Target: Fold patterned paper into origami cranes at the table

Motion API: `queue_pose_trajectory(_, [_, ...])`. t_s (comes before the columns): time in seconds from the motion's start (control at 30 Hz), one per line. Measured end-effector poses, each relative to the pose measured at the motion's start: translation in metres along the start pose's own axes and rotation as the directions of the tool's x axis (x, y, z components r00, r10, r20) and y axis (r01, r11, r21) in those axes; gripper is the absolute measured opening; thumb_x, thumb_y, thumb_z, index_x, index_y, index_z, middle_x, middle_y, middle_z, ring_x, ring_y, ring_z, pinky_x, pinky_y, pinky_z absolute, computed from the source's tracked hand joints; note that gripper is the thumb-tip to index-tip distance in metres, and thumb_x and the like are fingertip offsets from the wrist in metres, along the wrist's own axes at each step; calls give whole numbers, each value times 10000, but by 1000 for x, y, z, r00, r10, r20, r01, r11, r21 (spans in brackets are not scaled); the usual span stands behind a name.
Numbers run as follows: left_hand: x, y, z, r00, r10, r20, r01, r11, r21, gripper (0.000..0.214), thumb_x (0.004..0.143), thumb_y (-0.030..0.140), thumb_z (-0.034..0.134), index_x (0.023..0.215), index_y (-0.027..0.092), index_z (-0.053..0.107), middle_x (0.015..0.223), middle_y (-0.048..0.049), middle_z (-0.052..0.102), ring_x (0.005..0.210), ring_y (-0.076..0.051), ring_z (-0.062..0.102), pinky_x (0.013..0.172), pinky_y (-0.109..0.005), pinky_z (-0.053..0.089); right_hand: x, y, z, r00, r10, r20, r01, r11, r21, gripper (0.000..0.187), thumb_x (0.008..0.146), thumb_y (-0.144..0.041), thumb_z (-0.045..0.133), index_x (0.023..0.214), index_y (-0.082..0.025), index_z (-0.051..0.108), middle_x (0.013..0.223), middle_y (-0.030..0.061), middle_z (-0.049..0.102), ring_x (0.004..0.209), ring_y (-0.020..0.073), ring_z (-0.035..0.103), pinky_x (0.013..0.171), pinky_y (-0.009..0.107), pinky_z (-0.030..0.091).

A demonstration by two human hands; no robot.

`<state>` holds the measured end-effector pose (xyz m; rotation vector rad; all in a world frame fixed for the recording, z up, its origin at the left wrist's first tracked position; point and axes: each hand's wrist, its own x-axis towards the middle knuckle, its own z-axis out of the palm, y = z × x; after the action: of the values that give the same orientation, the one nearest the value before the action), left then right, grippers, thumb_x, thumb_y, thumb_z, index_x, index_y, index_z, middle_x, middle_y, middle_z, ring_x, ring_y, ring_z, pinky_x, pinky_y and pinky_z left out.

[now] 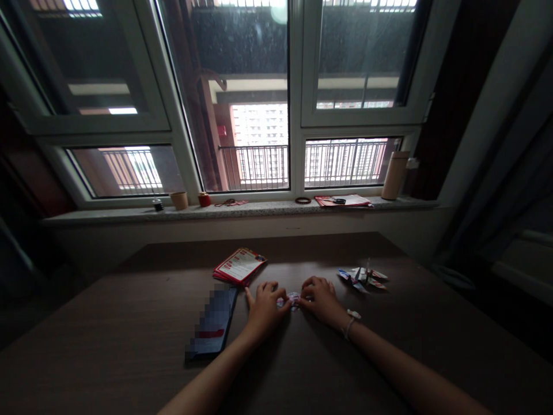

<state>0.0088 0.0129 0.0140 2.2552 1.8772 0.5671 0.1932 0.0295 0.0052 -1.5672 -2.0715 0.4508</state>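
A small piece of patterned paper [294,300], white with coloured print, lies on the table between my hands. My left hand [266,304] pinches its left side with thumb and finger, the other fingers bent over the table. On the opposite side my right hand [320,298] is closed on the paper's edge, a bracelet around its wrist. Fingertips hide parts of the paper, so its exact folds cannot be made out. Several folded paper cranes [360,278] in printed paper sit to the right of my right hand.
Left of my hands lies a dark phone [216,323], partly blurred out. Behind it is a stack of red-edged printed cards [241,265] on the brown table [108,323]. The windowsill [259,210] bears a tan flask [395,176], papers with scissors [343,200] and a small cup [178,200].
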Motion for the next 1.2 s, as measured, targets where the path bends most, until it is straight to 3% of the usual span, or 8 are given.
queue_pose_trajectory(0.7, [0,1,0,1000,22,-5,-22,999,24,198,838,469,595,910,319,702,1312,-35,570,1314,-311,380,1072,-729,60,-1,-3,-1,1000,8,-5,-8,1000,-10,259,839,-480,606,766,-258,717,1125,35,615,1139,252,473,1077,491,209])
queue_pose_trajectory(1.2, [1,4,-2,1000,-26,17,26,999,-29,228,821,499,609,896,301,694,1342,-61,533,1309,-300,382,1070,-727,85,-3,-3,-2,1000,5,-20,-5,1000,4,306,861,-508,572,758,-261,720,1113,31,616,1148,253,480,1091,498,198])
